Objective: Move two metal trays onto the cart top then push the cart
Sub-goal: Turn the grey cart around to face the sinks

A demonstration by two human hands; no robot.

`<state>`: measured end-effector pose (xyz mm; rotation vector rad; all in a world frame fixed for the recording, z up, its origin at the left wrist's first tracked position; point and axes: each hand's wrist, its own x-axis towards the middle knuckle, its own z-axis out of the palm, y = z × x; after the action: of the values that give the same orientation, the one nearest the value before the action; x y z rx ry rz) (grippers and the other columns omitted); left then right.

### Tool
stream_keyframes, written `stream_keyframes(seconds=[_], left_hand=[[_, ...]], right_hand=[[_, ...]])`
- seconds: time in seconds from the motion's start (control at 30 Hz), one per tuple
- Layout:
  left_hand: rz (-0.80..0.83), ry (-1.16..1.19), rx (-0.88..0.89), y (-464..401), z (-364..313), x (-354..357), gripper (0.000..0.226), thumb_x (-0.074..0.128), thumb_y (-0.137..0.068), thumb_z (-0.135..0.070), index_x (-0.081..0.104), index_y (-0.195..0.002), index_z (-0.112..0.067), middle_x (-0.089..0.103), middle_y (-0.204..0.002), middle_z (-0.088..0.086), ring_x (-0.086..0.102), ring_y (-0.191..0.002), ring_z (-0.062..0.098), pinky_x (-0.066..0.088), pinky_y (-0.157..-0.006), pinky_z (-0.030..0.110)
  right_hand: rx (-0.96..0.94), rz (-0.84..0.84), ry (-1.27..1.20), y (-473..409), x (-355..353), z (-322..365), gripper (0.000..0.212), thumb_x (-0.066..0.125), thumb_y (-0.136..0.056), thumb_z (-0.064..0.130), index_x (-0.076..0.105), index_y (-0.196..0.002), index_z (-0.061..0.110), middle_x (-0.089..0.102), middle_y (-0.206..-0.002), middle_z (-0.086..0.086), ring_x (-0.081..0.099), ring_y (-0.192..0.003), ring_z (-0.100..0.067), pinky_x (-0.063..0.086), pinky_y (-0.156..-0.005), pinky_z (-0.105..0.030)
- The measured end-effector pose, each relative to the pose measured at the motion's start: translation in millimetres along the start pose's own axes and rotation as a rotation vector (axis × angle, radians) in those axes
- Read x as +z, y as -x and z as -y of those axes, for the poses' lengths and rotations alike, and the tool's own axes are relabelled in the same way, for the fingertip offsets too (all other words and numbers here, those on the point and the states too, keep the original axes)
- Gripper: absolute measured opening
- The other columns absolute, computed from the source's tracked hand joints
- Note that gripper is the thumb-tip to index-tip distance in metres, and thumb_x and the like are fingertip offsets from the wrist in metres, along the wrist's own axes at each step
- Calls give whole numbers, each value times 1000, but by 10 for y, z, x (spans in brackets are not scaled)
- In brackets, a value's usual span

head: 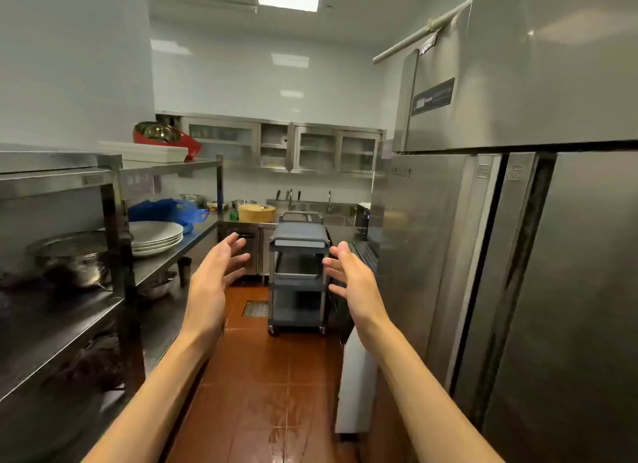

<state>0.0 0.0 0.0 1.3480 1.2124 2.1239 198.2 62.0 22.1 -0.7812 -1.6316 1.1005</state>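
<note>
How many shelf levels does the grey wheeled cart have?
3 on the grey wheeled cart: top, middle holding a metal tray, bottom. The tray may hide another.

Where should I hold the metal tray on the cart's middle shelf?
Probably by its two short sides, one hand each, from the near open side of the cart. The metal tray lies flat and wide with a raised rim; the posts block the sides. Both left hand and right hand are open, empty.
</note>
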Motion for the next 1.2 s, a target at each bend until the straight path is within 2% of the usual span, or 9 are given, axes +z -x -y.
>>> stream_keyframes(seconds=[0.17,0.4,0.5,0.57,0.67,0.77,0.97,1.1,1.2], left_hand=[[-2,-39,4,-181,104,-44,53,37,-94,-48,50,-138,-21,61,-131,-2,61,-115,13,45,-99,39],[-11,-43,-13,-605,543,-283,54,36,-93,-49,49,-138,-21,60,-133,-2,59,-117,12,45,-99,38],[-6,-49,-23,-900,781,-417,52,36,-93,-49,52,-136,-22,61,-131,-2,60,-116,13,45,-99,38],[-3,-53,-25,-1123,964,-520,48,36,-95,-47,56,-131,-22,63,-128,-1,61,-114,14,46,-99,40],[1,-75,-43,-1527,1265,-684,44,34,-99,-42,59,-126,-17,65,-124,3,62,-112,18,47,-100,45],[18,-82,-73,-1963,1562,-789,41,35,-100,-41,60,-123,-20,65,-122,4,63,-110,18,48,-98,43],[66,-100,-126,-2757,2292,-733,38,35,-101,-37,60,-123,-19,65,-121,3,63,-110,16,50,-95,38],[75,-119,-136,-3393,2935,-542,34,35,-102,-35,62,-119,-23,66,-119,0,64,-108,13,50,-92,33],[60,-151,-121,-3899,3425,-378,34,36,-101,-36,63,-119,-24,66,-119,0,64,-108,13,50,-90,32]], right_hand=[[16,24,9,-210,41,-99,30,30,-96,55,52,-108,38,58,-124,3,51,-118,-14,41,-105,-43],[27,26,-10,-708,339,-444,26,32,-97,52,56,-93,41,60,-118,3,53,-117,-15,41,-105,-44],[29,8,-6,-1007,534,-620,26,33,-97,51,57,-92,41,61,-117,3,54,-116,-15,42,-104,-44],[36,-8,-19,-1230,675,-762,27,34,-97,50,58,-100,38,61,-119,1,56,-115,-16,44,-104,-45],[57,-38,-18,-1609,900,-983,40,37,-96,50,57,-121,26,61,-122,-1,58,-114,-16,45,-103,-45],[78,-65,7,-2003,1079,-1180,47,38,-95,50,54,-128,21,61,-123,0,58,-114,-15,45,-103,-45],[79,-113,52,-2805,1207,-1660,25,37,-95,50,57,-106,38,63,-115,7,58,-111,-10,46,-101,-41],[83,-146,45,-3539,1139,-2115,26,37,-96,50,58,-105,38,64,-115,7,59,-110,-9,47,-99,-39],[84,-155,33,-4200,1076,-2487,33,37,-96,49,59,-113,31,64,-117,4,59,-110,-10,47,-100,-40]])
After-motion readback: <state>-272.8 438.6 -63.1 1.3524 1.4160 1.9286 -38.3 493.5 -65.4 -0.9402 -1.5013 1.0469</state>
